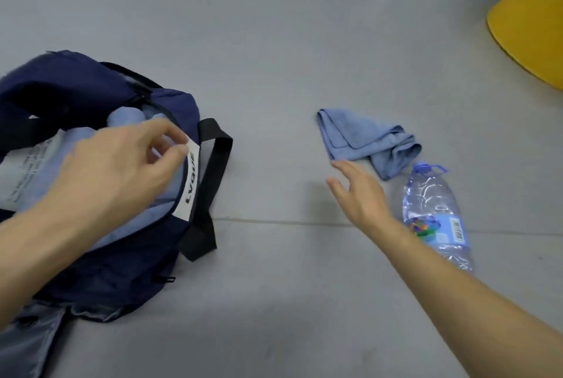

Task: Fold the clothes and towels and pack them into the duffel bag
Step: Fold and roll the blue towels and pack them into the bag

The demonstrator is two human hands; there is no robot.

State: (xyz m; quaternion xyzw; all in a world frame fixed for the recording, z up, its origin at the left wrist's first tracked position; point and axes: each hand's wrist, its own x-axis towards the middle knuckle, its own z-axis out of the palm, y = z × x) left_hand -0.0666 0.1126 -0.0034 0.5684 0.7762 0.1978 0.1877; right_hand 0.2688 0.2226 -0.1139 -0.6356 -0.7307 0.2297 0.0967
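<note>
Nearest the camera, the navy duffel bag (128, 274) lies on the grey floor (289, 301) at the left, unzipped, its mouth facing up. As far as its slumped shape shows, its long axis runs roughly near to far. Light-blue folded cloth (143, 222) already fills much of the opening, so most of the packing looks done.

The left hand (122, 170) hovers over that mouth. Its fingers (170, 129) are loosely curled, thumb and forefinger apart beside the white label (190, 182), and they grip nothing that shows. A black strap (210, 182) loops over the bag's right side.

To the right, the right hand (362, 194) reaches out flat, fingers straight and spread, one tip at the near corner of the blue towel (365, 139).

That towel seems to be the one piece left. It lies well apart from the bag, only half folded: flat at its far-left end, bunched at its near-right end, its long axis slanting between the two. It probably needs tidying before it goes in.

A plastic bottle (435, 213) lies on its side just beside the towel, cap pointing away. Farthest off, a yellow object (530, 20) sits at the right edge.
</note>
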